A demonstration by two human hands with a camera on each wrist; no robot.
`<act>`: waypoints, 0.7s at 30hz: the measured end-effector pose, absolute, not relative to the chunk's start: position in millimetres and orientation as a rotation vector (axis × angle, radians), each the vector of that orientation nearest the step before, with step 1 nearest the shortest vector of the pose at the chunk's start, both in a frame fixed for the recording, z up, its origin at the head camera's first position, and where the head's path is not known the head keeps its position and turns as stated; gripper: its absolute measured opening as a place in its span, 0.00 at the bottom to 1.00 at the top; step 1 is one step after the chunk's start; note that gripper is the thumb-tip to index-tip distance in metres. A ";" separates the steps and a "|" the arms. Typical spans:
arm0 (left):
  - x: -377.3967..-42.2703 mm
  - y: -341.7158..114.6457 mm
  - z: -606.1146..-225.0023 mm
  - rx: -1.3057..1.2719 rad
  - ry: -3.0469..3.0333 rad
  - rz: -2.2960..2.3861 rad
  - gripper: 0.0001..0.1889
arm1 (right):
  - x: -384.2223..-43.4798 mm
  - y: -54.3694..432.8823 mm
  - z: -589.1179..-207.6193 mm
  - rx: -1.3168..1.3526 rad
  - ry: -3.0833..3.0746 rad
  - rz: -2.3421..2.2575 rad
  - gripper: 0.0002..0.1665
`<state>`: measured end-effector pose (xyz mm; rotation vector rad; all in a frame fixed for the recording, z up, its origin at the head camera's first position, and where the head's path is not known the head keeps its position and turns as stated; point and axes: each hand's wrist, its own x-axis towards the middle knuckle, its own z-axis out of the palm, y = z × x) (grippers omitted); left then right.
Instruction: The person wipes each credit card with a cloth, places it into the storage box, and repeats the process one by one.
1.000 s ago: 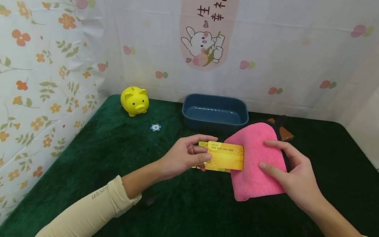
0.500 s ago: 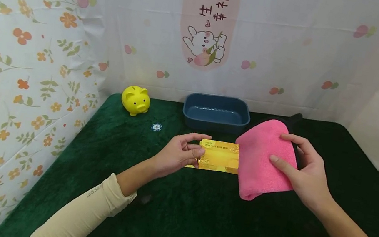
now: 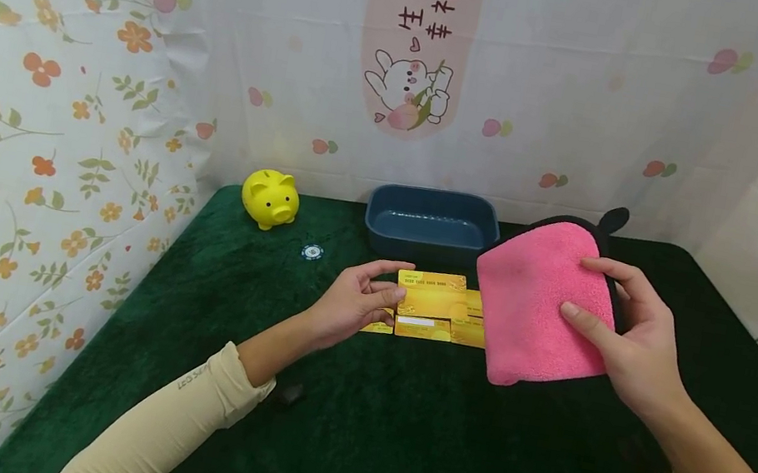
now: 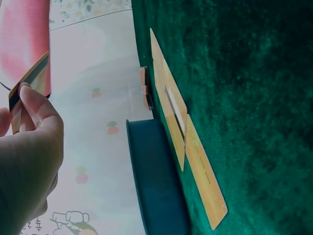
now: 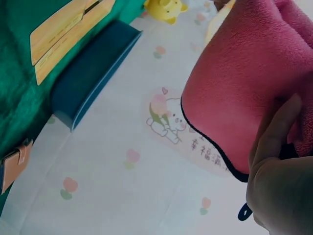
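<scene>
My left hand [image 3: 354, 301] pinches a gold bank card [image 3: 433, 293] by its left end, between thumb and fingers. In the left wrist view the card's dark stripe [image 4: 35, 74] faces the camera. My right hand [image 3: 641, 346] grips a pink cloth [image 3: 538, 303] with black edging by its right side, the thumb on the front. A black hanging loop [image 3: 614, 220] sticks up from the cloth's top corner. Several more gold cards [image 4: 200, 171] lie on the green table cover below, some overlapping. The held card and the cloth hide part of them in the head view.
A dark blue tray [image 3: 428, 252] stands at the back of the table. To its left are a yellow piggy bank [image 3: 270, 199] and a poker chip [image 3: 312, 253]. A brown wallet [image 5: 17, 164] with a strap lies beyond the tray's other end. Printed curtains surround the table.
The cloth in my right hand has moved right and up, away from the card, and shows its black edge and loop. My left hand has drawn the card slightly left, uncovering more cards below.
</scene>
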<state>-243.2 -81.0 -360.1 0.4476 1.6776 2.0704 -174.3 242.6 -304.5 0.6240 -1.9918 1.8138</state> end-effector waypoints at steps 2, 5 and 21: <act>-244.2 -80.3 -361.1 0.438 1.686 2.066 0.24 | -174.2 243.2 -304.1 0.676 -1.955 1.853 0.32; -245.2 -79.0 -362.6 0.423 1.702 2.056 0.24 | -175.9 243.4 -304.1 0.832 -1.849 2.004 0.31; -242.6 -76.6 -362.7 0.475 1.666 2.143 0.24 | -186.1 236.0 -317.4 0.693 -2.215 1.735 0.30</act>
